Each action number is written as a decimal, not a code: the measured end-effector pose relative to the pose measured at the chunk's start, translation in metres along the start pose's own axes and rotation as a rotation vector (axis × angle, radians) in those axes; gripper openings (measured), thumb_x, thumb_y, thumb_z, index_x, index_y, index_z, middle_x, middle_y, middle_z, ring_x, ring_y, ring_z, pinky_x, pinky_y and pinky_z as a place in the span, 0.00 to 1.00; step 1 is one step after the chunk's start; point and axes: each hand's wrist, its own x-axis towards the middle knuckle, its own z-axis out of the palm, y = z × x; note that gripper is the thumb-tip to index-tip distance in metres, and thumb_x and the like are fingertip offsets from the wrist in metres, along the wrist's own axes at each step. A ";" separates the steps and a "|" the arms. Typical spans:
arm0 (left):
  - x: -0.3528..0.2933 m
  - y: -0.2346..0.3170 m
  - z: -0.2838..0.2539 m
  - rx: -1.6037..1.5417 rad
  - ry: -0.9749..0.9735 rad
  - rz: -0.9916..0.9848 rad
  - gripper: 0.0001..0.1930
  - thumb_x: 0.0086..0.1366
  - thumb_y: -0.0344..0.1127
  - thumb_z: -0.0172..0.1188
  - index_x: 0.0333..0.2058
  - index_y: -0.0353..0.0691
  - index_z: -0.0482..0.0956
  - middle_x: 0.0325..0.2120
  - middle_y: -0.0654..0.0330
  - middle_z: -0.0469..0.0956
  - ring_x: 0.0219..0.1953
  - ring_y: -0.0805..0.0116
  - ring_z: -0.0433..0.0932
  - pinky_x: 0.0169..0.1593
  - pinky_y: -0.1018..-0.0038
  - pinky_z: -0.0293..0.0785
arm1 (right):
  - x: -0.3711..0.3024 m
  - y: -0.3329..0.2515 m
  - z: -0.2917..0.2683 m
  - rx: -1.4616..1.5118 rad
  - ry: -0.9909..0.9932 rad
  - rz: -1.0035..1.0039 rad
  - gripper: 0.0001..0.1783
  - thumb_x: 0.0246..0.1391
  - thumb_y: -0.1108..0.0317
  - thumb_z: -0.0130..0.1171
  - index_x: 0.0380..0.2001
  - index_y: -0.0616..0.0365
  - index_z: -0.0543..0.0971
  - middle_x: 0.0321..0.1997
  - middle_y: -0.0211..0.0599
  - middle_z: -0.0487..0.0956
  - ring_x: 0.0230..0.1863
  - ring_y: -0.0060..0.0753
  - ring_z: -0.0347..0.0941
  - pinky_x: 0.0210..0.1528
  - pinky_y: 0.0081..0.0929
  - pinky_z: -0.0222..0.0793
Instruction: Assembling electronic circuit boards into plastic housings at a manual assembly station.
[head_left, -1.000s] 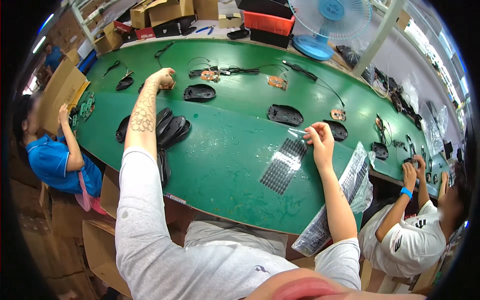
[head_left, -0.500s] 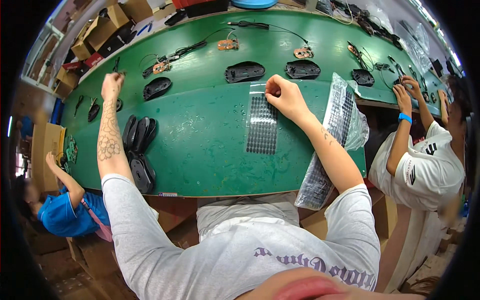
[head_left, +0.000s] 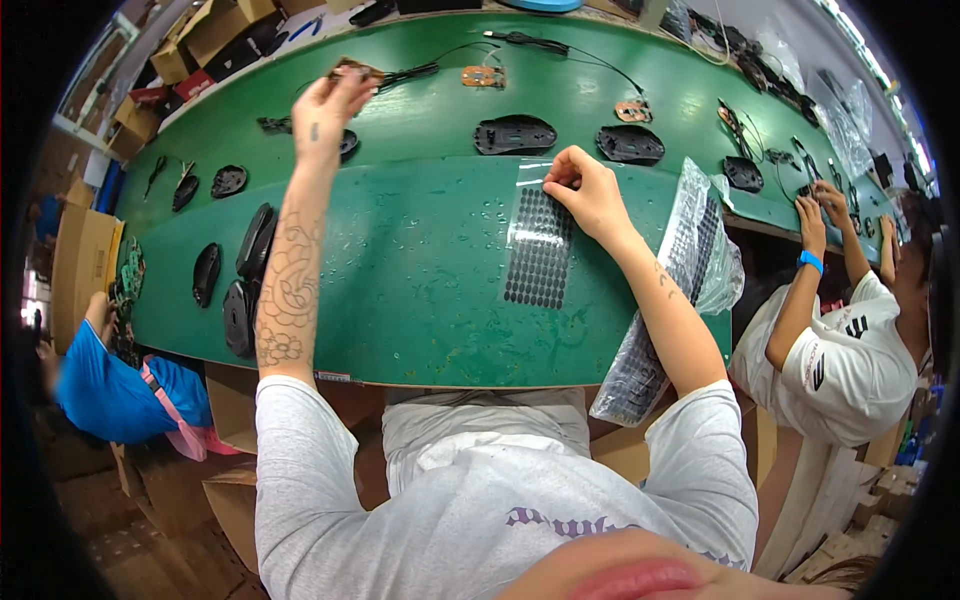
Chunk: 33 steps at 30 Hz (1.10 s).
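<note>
My left hand (head_left: 330,108) is raised over the far left of the green table, its fingers closed on a small orange-brown circuit board (head_left: 357,70). Just behind that wrist, a black mouse shell (head_left: 348,145) is partly hidden. My right hand (head_left: 592,195) is in a pinch at the upper right of a clear sheet (head_left: 540,240) carrying rows of black oval pads. Whatever lies between those fingertips is hidden. Beyond the sheet sit two open mouse shells, one to the left (head_left: 515,134) and one to the right (head_left: 630,144).
Circuit boards with black cables lie farther back, one at the middle (head_left: 484,76) and one rightward (head_left: 633,110). Dark mouse covers (head_left: 238,318) lie beside my left forearm. Bubble-wrapped strips (head_left: 680,240) hang over the table's front edge at right. Co-workers sit left and right.
My left hand has moved right from the far left and now holds a circuit board. My right hand stays pinched at the pad sheet. The whole view has shifted slightly.
</note>
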 end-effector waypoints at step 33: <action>-0.117 -0.048 0.094 0.108 -0.491 -0.225 0.15 0.63 0.28 0.58 0.48 0.31 0.76 0.29 0.56 0.82 0.16 0.79 0.72 0.19 0.84 0.66 | 0.000 -0.004 0.001 0.257 -0.100 -0.097 0.15 0.48 0.83 0.61 0.36 0.57 0.67 0.35 0.34 0.78 0.35 0.24 0.73 0.41 0.19 0.71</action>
